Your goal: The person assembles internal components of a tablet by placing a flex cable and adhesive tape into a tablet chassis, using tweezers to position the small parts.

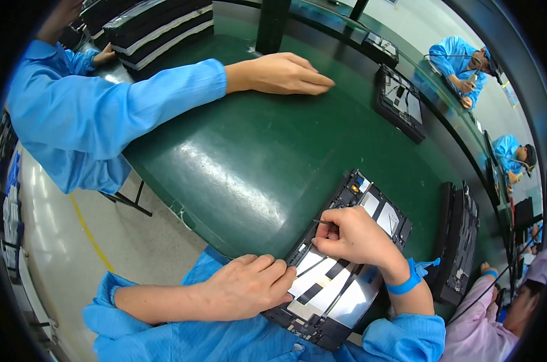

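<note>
In front of me a flat electronic device (pixel 331 274), opened and showing silver panels, black strips and cables, lies at a slant by the table's near edge. Over its left edge my left hand (pixel 249 286) rests with bent fingers gripping the side. My right hand (pixel 361 238) is above the middle of the device, thumb and fingers pinched on a thin dark tool (pixel 325 222). The tool's kind is unclear, as the fingers cover much of it. A blue band (pixel 413 277) circles my right wrist.
A green table (pixel 225 169) spreads ahead. Across it reaches a co-worker's hand (pixel 279 73) from the left. Black stacked trays (pixel 165 36) stand far left. Similar devices lie at the far right (pixel 400 99) and near right (pixel 457 241). A person in pink (pixel 485 320) sits close right.
</note>
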A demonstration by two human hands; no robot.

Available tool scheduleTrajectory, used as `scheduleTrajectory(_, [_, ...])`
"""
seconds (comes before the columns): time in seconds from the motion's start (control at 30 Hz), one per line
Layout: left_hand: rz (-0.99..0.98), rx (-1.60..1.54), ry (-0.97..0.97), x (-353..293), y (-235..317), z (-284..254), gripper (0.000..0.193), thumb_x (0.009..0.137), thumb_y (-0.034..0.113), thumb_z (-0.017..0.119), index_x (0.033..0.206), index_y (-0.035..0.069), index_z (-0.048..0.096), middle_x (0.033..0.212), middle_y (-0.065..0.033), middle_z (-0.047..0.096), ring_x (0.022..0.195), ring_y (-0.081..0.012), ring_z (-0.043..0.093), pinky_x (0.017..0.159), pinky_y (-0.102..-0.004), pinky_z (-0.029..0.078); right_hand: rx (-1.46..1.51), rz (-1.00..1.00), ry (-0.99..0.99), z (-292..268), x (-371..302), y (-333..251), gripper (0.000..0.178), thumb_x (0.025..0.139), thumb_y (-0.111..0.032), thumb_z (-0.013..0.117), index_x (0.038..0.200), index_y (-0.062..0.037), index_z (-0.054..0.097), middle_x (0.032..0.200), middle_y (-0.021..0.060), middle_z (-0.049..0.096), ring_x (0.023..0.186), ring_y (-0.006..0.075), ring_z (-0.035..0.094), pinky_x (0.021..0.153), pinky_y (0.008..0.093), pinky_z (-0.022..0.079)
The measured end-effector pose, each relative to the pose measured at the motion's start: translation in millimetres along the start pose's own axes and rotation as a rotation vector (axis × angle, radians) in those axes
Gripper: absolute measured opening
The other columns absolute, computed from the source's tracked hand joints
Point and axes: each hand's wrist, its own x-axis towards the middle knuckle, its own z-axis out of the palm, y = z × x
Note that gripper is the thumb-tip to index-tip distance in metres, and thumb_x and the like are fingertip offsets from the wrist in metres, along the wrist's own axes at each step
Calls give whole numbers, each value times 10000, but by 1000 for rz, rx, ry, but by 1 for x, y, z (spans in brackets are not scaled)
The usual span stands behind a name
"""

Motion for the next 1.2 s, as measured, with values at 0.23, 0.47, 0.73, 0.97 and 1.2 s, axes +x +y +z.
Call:
scheduleTrajectory(0.23, [-70, -38, 177, 18, -2, 10, 452, 668, 364, 557, 929, 0, 503, 792, -63, 471, 675, -175, 467, 575, -276, 402, -7, 63, -77, -5, 4, -2, 157, 580, -150, 538, 605, 4, 548, 576, 158, 545, 585, 286, 564, 548, 332, 443])
scheduleTrajectory(0.47, [-40, 140, 129, 21, -1, 12, 580, 668, 460, 517, 1017, -2, 487, 831, -74, 474, 708, -177, 439, 567, -283, 347, 17, -22, -60, -6, -3, 6, 147, 627, -135, 550, 652, 10, 545, 609, 155, 556, 600, 284, 566, 545, 339, 439])
scheduleTrajectory(0.73, [-53, 147, 103, 22, -2, 11, 559, 678, 435, 513, 1024, -2, 484, 862, -88, 478, 738, -191, 430, 562, -313, 342, 115, -125, -2, -4, -4, 20, 114, 650, -115, 598, 671, -12, 552, 541, 76, 526, 490, 169, 523, 447, 254, 387])
scheduleTrajectory(0.97, [-45, 154, 102, 25, -4, 9, 537, 681, 405, 514, 1026, -5, 477, 855, -92, 476, 742, -193, 428, 566, -314, 344, 94, -90, 67, -2, -3, 20, 131, 630, -117, 612, 631, -7, 540, 496, 62, 498, 446, 140, 497, 420, 237, 372])
scheduleTrajectory(1.2, [-37, 132, 103, 27, -5, 9, 549, 656, 398, 530, 1021, -9, 472, 838, -91, 475, 725, -193, 430, 571, -312, 343, 45, -21, 47, -4, -3, 14, 145, 616, -124, 614, 628, -1, 539, 500, 76, 511, 457, 142, 520, 420, 240, 386])
